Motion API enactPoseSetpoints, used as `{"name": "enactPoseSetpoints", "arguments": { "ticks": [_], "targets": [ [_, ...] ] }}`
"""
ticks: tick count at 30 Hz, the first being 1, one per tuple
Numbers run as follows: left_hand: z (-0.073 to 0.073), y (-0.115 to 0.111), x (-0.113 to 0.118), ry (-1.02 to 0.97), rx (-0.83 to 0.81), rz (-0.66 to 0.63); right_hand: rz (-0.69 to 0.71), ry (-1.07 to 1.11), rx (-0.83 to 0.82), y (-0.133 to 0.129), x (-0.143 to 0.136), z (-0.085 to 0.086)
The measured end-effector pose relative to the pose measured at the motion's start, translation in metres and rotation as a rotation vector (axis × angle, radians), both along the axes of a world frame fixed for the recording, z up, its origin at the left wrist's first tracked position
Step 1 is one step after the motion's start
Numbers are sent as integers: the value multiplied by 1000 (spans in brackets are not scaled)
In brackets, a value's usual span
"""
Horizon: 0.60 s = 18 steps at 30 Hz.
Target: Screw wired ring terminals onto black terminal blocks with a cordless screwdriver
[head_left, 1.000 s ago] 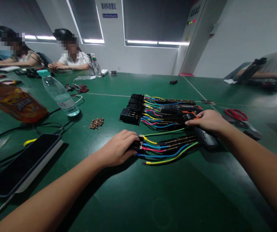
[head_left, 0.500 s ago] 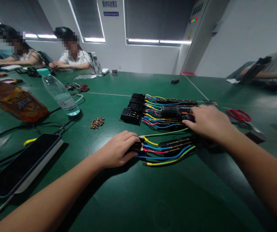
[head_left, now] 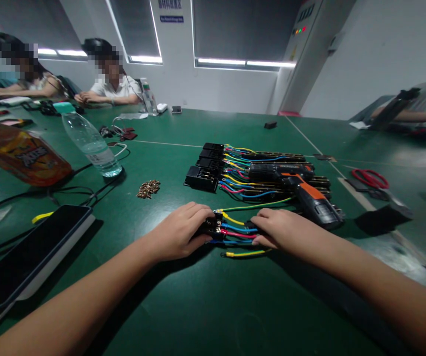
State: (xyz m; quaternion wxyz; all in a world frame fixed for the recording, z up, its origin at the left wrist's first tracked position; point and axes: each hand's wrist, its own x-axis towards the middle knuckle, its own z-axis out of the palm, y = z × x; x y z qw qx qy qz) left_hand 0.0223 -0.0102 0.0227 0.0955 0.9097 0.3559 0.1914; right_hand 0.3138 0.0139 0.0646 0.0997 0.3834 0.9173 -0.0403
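The block (head_left: 216,229) is on the table (head_left: 213,301) in front of you, with your left hand (head_left: 186,230) curled closed around its left end. Your right hand (head_left: 281,228) has thumb and fingers drawn narrow over the wires (head_left: 238,234) just right of the block; how firmly it grips them you can't tell from here. If you pull right while the left eases off, the block could twist or a wire end could be strained at its screw.

Watch the striped wire (head_left: 247,254) on the near side of the block: its tip lies free, so your right wrist could drag it or trap it underneath.

Beyond the block and to its right, the drill (head_left: 311,197) rests across the other wired strips. A knock from your forearm could roll it onto their wires, or tug a joint loose.

To the left of the block and a little beyond it sits the heap of screws (head_left: 148,189); a left-hand sweep could scatter it. Well left of the block, the leaning bottle (head_left: 92,146) stands near the cables (head_left: 73,194), and a snagged cable might tip it.
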Motion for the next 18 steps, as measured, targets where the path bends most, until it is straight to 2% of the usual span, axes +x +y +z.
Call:
{"name": "enactPoseSetpoints", "arguments": {
  "ticks": [4, 8, 13, 18],
  "targets": [
    [0, 0, -3, -2, -2, 16, 24, 18, -8, 0, 0, -4],
    [1, 1, -8, -21, -10, 17, 6, 38, -48, -4, -8, 5],
    [-1, 2, -8, -33, -11, 18, -32, 175, -113, -11, -32, 20],
    [-4, 2, -9, -63, 32, 15, -121, 228, -52, -13, -63, 14]
  ]
}}
